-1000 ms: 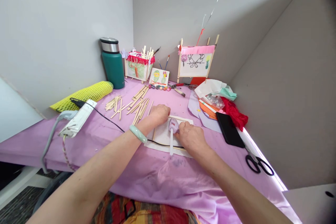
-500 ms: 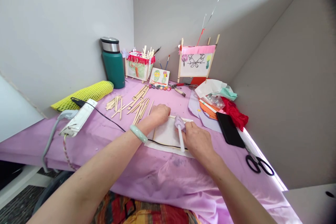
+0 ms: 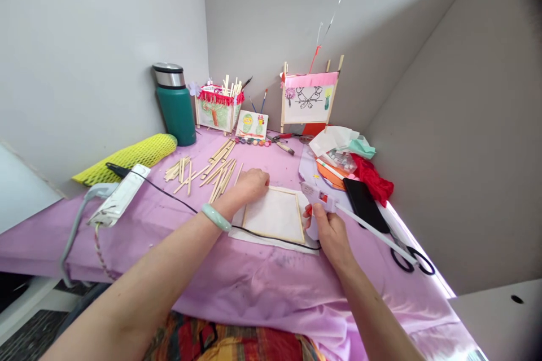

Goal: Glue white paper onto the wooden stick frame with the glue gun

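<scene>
A lilac hot glue gun (image 3: 320, 198) is gripped in my right hand (image 3: 332, 234), to the right of the white sheet; a long white glue stick (image 3: 375, 231) sticks out of its back. My left hand (image 3: 253, 183) is closed over the upper left corner of a thin wooden stick frame (image 3: 301, 217), with its fingertips mostly hidden. The frame lies flat on white paper (image 3: 277, 211). Across the near edge of the paper runs the gun's black cord (image 3: 262, 234). A pale green bangle (image 3: 215, 216) circles my left wrist.
Loose wooden sticks (image 3: 222, 175) lie left of my left hand. Further left are a power strip (image 3: 119, 194), yellow mesh (image 3: 127, 158) and a green bottle (image 3: 176, 110). At right lie a black phone (image 3: 365, 205), scissors (image 3: 402, 258) and red tissue (image 3: 372, 179). A decorated stick lantern (image 3: 311, 98) stands behind.
My right hand has moved the glue gun right, off the frame, and turned it so its nozzle points left. The frame is uncovered. My left hand stays at the corner.
</scene>
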Motion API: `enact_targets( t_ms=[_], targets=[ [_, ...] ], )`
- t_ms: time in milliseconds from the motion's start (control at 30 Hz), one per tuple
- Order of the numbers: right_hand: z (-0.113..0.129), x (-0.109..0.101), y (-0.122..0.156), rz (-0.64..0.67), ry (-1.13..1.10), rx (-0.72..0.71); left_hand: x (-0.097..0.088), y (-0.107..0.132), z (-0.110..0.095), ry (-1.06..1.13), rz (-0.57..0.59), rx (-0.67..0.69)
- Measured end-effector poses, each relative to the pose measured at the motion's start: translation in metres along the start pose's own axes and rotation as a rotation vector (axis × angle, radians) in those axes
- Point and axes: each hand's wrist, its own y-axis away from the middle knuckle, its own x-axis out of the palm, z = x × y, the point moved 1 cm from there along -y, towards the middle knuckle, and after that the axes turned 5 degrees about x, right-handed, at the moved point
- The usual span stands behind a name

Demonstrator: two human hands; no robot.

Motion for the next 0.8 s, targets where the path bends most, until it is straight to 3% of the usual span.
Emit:
enact_targets(
  t_ms=[133,333,467,567,667,733,800],
  targets=[
    [-0.005,0.000,-0.001,-0.019,-0.107,0.028,-0.001,0.001,-0.001,0.014,-0.010,0.004],
    [0.006,-0.004,-0.003,-0.037,-0.177,0.081,-0.010,0.009,0.001,0.063,-0.055,0.014],
    [0.006,-0.008,0.006,-0.065,-0.175,0.185,-0.014,0.026,0.010,0.092,-0.120,-0.015],
    [0.005,-0.007,0.016,-0.055,-0.323,0.306,-0.018,0.048,0.012,0.111,-0.162,-0.029],
    [0.013,0.000,0.028,-0.042,-0.479,0.374,-0.023,0.074,-0.001,0.162,-0.229,-0.065],
    [0.025,0.008,0.032,-0.014,-0.511,0.344,-0.027,0.090,-0.017,0.330,-0.272,-0.081],
    [0.042,0.016,0.033,0.016,-0.503,0.263,-0.027,0.101,-0.036,0.604,-0.186,-0.041]
  ],
)
